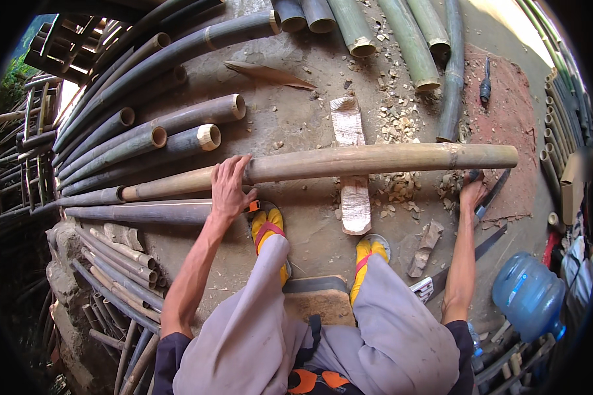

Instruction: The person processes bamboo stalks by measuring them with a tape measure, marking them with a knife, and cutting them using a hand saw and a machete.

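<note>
A long tan bamboo pole [375, 160] lies crosswise before me, over a pale notched wood block [356, 204]. On its left part rests my left hand [227, 187], fingers over the top and thumb spread on the near side. Just below the pole's right end, my right hand [473, 192] is closed low to the ground; a dark rounded end shows at its top, but what it belongs to is unclear. Beside that hand is a curved dark blade [495, 191] with a silvery collar. A handsaw [474, 253] lies nearer, partly behind my right forearm.
Dark bamboo poles [178, 122] are stacked at left, with green ones [412, 46] at the far side. Wood chips [398, 118] litter the ground. A dark tool [485, 85] lies on a reddish mat [514, 125]. A blue water jug [528, 293] stands right. My yellow-covered feet flank the block.
</note>
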`<control>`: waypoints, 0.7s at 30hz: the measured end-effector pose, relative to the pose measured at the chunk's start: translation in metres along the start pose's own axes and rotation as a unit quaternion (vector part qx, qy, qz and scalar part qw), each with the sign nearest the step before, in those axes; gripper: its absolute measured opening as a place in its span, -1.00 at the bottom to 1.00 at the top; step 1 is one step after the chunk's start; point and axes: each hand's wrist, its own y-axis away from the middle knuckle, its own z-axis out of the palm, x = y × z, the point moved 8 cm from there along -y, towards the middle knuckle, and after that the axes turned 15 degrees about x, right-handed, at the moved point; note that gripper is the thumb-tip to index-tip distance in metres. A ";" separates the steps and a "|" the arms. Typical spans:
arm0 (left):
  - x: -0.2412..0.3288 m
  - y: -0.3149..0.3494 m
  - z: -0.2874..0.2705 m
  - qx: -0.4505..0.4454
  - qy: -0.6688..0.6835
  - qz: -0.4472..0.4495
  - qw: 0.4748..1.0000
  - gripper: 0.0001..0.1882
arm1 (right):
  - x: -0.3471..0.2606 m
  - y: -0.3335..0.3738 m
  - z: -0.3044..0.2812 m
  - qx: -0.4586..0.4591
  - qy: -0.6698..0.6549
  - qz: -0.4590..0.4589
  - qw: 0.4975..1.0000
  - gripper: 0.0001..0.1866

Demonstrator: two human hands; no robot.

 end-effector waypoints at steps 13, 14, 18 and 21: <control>0.096 -0.067 0.073 -0.197 0.138 0.040 0.970 -0.35 | -0.229 0.232 -0.135 -0.228 -0.330 -0.114 0.909 -0.12; 0.109 -0.072 0.077 -0.198 0.138 0.040 0.970 -0.34 | -0.229 0.232 -0.131 -0.235 -0.349 -0.102 0.901 -0.11; 0.159 -0.083 0.093 -0.175 0.180 0.064 0.966 -0.33 | -0.220 0.233 -0.126 -0.233 -0.403 -0.107 0.878 -0.15; 0.179 -0.086 0.109 -0.169 0.154 0.082 0.970 -0.32 | -0.199 0.227 -0.138 -0.225 -0.428 -0.081 0.871 -0.32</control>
